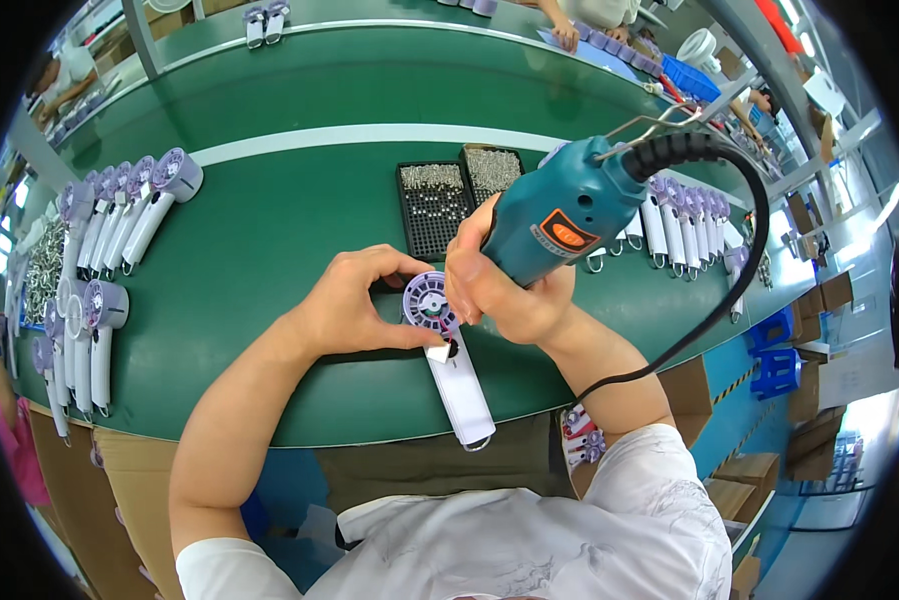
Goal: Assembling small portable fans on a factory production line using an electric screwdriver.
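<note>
A white and purple handheld fan [461, 395] lies at the middle of the green table, its round head pointing away from me and its handle toward me. My left hand [344, 310] grips it, with the fingers beyond the head and the thumb by a small white piece at the neck. My right hand [519, 300] is wrapped round a teal electric screwdriver [569, 205], tilted over the fan head. The tool's tip is hidden behind my right fingers. Just beyond the fan stand two black trays [434, 240] of small screws.
Several similar fans [149, 230] lie in rows at the left, with more fans [674, 235] at the right. A black cable [759, 240] loops from the screwdriver down past my right forearm. Across the table are a co-worker's hands [566, 38]. Blue stools [774, 370] stand at the right.
</note>
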The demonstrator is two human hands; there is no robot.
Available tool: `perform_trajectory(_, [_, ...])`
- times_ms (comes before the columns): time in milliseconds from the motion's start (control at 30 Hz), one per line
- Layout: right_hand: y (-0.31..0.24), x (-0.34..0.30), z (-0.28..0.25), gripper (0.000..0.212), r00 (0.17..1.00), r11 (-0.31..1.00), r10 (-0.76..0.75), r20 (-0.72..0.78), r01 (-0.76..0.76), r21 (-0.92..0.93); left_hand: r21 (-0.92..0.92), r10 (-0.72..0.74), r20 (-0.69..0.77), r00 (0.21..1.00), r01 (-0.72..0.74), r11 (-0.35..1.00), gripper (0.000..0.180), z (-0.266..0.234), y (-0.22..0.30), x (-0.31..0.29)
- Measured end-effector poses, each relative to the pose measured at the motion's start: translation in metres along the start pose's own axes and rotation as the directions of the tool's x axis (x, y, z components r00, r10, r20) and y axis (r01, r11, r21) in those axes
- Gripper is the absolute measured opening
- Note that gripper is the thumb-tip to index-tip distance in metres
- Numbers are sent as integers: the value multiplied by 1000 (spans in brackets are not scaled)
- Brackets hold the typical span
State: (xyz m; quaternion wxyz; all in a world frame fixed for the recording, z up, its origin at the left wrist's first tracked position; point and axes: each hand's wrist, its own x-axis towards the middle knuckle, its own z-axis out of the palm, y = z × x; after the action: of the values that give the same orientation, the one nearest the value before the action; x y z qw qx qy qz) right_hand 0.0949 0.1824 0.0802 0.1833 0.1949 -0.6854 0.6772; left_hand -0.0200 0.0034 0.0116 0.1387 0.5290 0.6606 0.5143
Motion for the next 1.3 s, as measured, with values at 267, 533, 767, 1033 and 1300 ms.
perform_trajectory(267, [-4,0,3,9,991,997,53,-121,-59,-48,5,-38,44,998,38,999,59,0,6,8])
perform_trajectory(533, [-64,-11,5,24,969,952,-248,-12,241,-188,-23,-47,-16,999,46,999,55,3,2,1])
perform_trajectory(767, [-48,-95,18,42,999,391,47,-12,-30,-920,-21,-104,-79,992,102,995,52,5,-18,-5])
perform_trajectory(1033, [-40,-109,26,43,911,282,403,-90,-217,-934,180,-10,-153,988,38,983,63,12,-14,-7])
perform_trajectory(1300, [-59,-149,-29,33,920,289,256,-297,-366,-885,-88,48,-130,990,-60,994,35,0,-23,-14])
